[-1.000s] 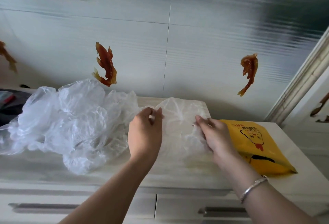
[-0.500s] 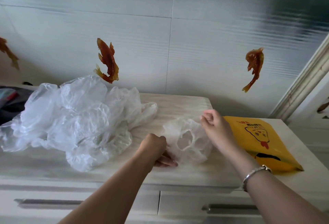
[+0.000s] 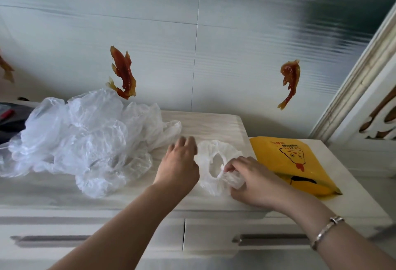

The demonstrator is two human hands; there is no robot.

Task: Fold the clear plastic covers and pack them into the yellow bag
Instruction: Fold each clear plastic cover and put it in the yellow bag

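cover in hand: one clear plastic cover (image 3: 214, 162), ring-shaped w/ a hole in the middle, lying flat on the cabinet top (image 3: 203, 126) betw both hands
left hand (image 3: 179, 164): palm down, fingers spread loose on the cover's left edge, pressing not gripping afaict
right hand (image 3: 249, 178): fingers pinched on the cover's near-right rim, bunching it up a bit
rest of covers: big crumpled pile (image 3: 81, 141) to the left, just beside the left hand, none folded yet imo
yellow bag (image 3: 289, 162): flat on the top, right of the cover, near the right hand. can't tell if its mouth is open
step (guess): smoothing/starting the fold on this one
risks: film is thin + springy, so a fold prob pops back open if the left hand lifts early. the pinch could drag the whole cover instead of folding it. the pile's loose tail sits close, could get snagged along w/ it
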